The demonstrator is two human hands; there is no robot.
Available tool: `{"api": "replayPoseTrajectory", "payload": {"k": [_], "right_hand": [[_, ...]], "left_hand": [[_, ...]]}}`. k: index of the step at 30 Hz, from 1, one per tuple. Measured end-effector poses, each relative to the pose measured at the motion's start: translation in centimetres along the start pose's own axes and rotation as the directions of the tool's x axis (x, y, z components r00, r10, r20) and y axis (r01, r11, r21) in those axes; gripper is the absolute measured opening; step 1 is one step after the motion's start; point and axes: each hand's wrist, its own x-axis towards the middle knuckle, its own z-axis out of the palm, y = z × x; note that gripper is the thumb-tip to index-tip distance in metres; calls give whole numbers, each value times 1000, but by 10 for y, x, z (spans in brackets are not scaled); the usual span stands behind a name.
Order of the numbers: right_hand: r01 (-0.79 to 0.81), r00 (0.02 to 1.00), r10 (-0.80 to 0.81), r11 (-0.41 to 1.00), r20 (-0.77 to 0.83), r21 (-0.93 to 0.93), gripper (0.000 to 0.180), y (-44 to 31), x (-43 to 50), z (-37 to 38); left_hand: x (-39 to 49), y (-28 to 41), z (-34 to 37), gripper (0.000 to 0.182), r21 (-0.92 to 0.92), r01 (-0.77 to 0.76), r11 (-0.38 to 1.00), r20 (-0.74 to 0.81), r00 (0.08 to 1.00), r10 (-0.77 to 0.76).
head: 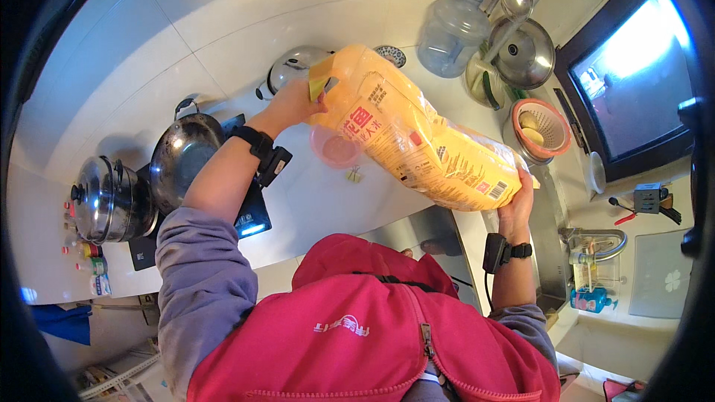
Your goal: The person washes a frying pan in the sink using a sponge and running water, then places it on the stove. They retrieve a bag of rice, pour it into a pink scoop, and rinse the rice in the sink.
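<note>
A large yellow plastic rice bag (402, 139), printed with writing, is held up slantwise above the white counter (313, 223). My left hand (295, 101) grips its upper-left end at the handle cutout. At the other end, my right hand (518, 196) clasps the lower right corner. The bag is creased across its middle and looks slack towards my right hand. Partly covered by its left end, a pink bowl (334, 148) stands on the counter. A small greenish piece (353, 174) lies near that bowl; what it is I cannot tell.
To the left are a wok (187, 151), a steamer pot (106, 198) and an induction cooktop (254, 215). A lidded pan (296, 67) and a large water bottle (452, 33) stand along the wall. At right are a colander with potatoes (539, 128) and a sink faucet (606, 240).
</note>
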Motion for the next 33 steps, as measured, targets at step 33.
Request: {"api": "replayPoseTrajectory", "payload": {"k": [33], "right_hand": [[162,986,-166,968,-4,-191,33,-10,-2,80]], "left_hand": [[5,-100,70,29,-247,-198,948,-171,972,159]]}}
